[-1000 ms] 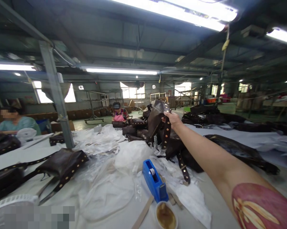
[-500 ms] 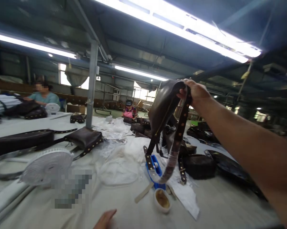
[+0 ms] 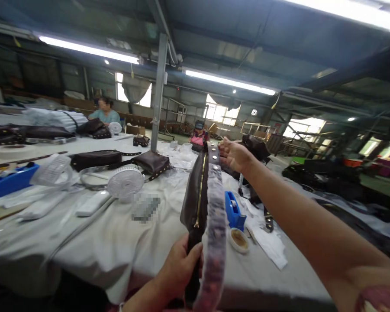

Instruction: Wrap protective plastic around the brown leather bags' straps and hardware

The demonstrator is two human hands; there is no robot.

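I hold a dark brown leather bag (image 3: 195,197) with a brass zipper lengthwise in front of me, above the near edge of the table. My left hand (image 3: 182,268) is closed around its near end. My right hand (image 3: 234,155) holds the far end by the studded strap (image 3: 213,152). The near part of the strap (image 3: 214,234) is wrapped in clear plastic and curves down beside my left hand.
A white-covered table (image 3: 123,234) carries a blue tape dispenser (image 3: 233,211), a small glue dish (image 3: 239,239), a white fan (image 3: 125,183), more brown bags (image 3: 151,162) and crumpled plastic. A steel post (image 3: 158,93) rises from it. Two people sit at the far side.
My right hand lowered the raised bag and brought it toward me. My left hand came up from the table edge and took hold of the bag's near end. The view swung to the left.
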